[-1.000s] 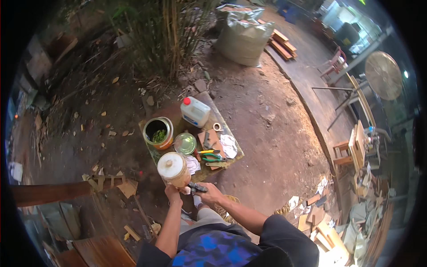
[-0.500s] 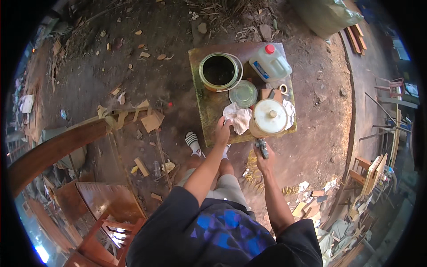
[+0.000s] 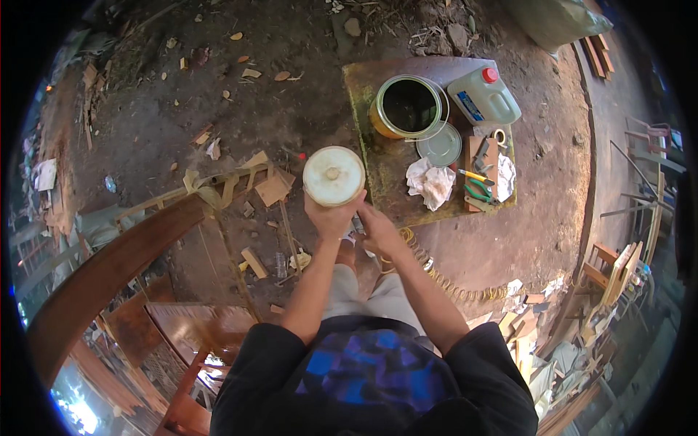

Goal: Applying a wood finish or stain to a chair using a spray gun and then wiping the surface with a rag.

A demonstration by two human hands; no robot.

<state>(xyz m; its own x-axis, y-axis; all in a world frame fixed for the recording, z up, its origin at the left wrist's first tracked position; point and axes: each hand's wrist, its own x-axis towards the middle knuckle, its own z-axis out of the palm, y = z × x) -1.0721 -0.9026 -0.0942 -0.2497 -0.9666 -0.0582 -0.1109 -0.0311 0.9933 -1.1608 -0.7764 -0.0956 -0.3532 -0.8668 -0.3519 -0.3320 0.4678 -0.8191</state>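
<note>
A paint spray gun hangs in front of me, its round cup with a white lid [image 3: 334, 175] and centre knob facing up. My left hand [image 3: 329, 216] is closed round the near side of the cup. My right hand [image 3: 377, 231] grips the dark handle just below, mostly hidden by the fingers. Right of the hands, on a stained board, lie a crumpled white cloth [image 3: 430, 183], a round metal lid [image 3: 439, 145] and an open can [image 3: 411, 106] of dark liquid with a wire handle.
A jug with a red cap [image 3: 486, 96], a roll of tape [image 3: 499, 135], green-handled pliers [image 3: 478, 191] and a wood block [image 3: 488, 154] sit on the board [image 3: 385, 196]. A yellow coiled hose [image 3: 465, 292] trails on the ground. A curved brown wooden piece [image 3: 120, 261] stands at left.
My right hand has carried the spray gun off the board to the left. My left hand has left the crumpled cloth and taken hold of the cup. Pliers show where the gun was.
</note>
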